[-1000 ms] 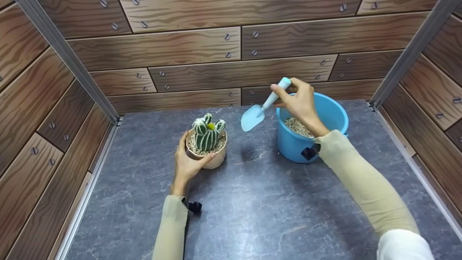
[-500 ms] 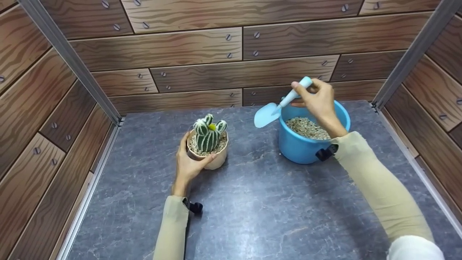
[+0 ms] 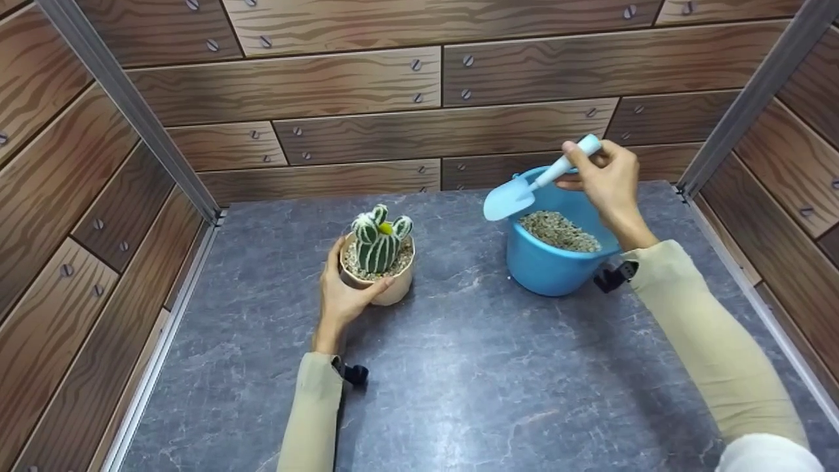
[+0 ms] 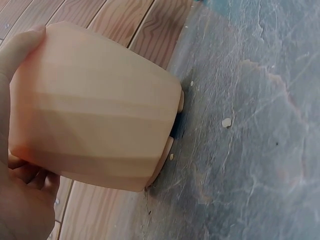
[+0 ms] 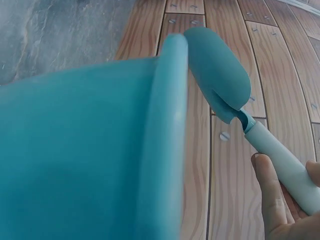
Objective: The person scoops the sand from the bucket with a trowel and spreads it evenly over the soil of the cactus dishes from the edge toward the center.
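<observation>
A striped green cactus [image 3: 377,252] stands in pebbles inside a beige pot [image 3: 395,288]. My left hand [image 3: 342,295] grips that pot from its left side, thumb across the front near the rim; in the left wrist view the pot [image 4: 100,110] looks faceted, with its base at the tabletop. My right hand [image 3: 609,183] holds a light blue trowel [image 3: 510,199] by its pale handle, above a blue bucket [image 3: 547,269]. The blade hangs over the bucket's left rim, pointing left. In the right wrist view the trowel's blade [image 5: 218,70] shows no gravel on its visible face.
Gravel [image 3: 560,233] lies inside the bucket. A few loose pebbles [image 4: 226,122] are on the grey marbled tabletop [image 3: 452,367]. Wood-patterned walls [image 3: 354,85] with metal corner posts enclose the back and both sides.
My right hand has moved right with the trowel, from between pot and bucket to over the bucket, uncovering more of the gravel. The left hand and pot have stayed in place.
</observation>
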`<state>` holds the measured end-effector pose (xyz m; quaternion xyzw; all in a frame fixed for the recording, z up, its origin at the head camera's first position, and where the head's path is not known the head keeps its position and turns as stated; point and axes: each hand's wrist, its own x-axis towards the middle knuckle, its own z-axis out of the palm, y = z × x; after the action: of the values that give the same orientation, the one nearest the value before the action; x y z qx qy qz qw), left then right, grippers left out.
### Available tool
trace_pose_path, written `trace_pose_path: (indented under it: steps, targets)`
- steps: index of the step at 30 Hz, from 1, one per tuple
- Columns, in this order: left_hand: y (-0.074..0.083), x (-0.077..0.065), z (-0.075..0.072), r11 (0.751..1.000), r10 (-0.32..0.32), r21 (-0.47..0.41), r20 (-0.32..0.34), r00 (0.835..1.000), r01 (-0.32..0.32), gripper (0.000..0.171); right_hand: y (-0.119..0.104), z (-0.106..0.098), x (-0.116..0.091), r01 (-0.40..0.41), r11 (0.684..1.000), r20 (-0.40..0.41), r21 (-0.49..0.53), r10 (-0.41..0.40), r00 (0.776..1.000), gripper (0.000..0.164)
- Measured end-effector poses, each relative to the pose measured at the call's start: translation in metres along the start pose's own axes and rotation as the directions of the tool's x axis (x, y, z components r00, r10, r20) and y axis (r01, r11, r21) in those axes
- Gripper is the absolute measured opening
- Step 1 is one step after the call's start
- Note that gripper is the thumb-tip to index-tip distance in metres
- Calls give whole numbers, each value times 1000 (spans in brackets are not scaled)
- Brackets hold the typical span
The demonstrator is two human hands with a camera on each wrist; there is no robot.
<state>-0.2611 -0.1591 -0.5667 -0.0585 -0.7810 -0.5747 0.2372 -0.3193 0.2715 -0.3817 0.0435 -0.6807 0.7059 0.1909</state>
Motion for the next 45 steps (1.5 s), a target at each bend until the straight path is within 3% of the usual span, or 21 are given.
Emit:
trace_pose_path:
  steps: [14,30,34,37,45]
  targets:
    - [1,-1,-1,999,-19,45,5,1000,19,120,5,-26,1,-31,996,-52,87,35,998,29]
    - [0,0,-1,1000,-14,6,15,1000,14,117,12,-54,3,-86,992,-121,96,98,988,25]
    - [1,0,-1,1000,-23,19,12,1000,22,117,19,-60,3,-118,993,-114,25,120,986,26]
    - [2,0,0,1000,-21,20,12,1000,21,117,24,-65,2,-136,986,-98,-92,127,987,28]
    - [0,0,0,999,-26,19,13,1000,26,120,31,-71,-2,-125,928,-58,-351,112,992,37]
